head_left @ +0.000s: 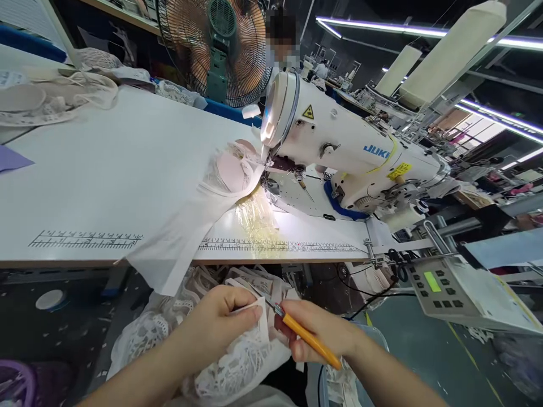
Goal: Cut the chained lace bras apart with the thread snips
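Below the table's front edge, my left hand (pixel 224 316) pinches a white fabric strip (pixel 263 322) between thumb and fingers. My right hand (pixel 318 330) is closed around an orange-handled tool (pixel 311 340) with a slim metal tip, which points left to the strip. Whether the tip touches the fabric I cannot tell. White lace pieces (pixel 237 370) lie beneath both hands, over my lap. Up on the table, a pale bra piece (pixel 231 172) with a cup and a long white band rests at the needle end of the sewing machine (pixel 331 130). The band hangs over the edge.
A white table (pixel 127 169) with printed rulers spans the front. A green fan (pixel 216 51) stands behind it. More bra pieces (pixel 46 99) lie at the far left. A control box (pixel 441 288) sits at right, a plastic bin (pixel 373 339) below. A person (pixel 282 39) is behind the machine.
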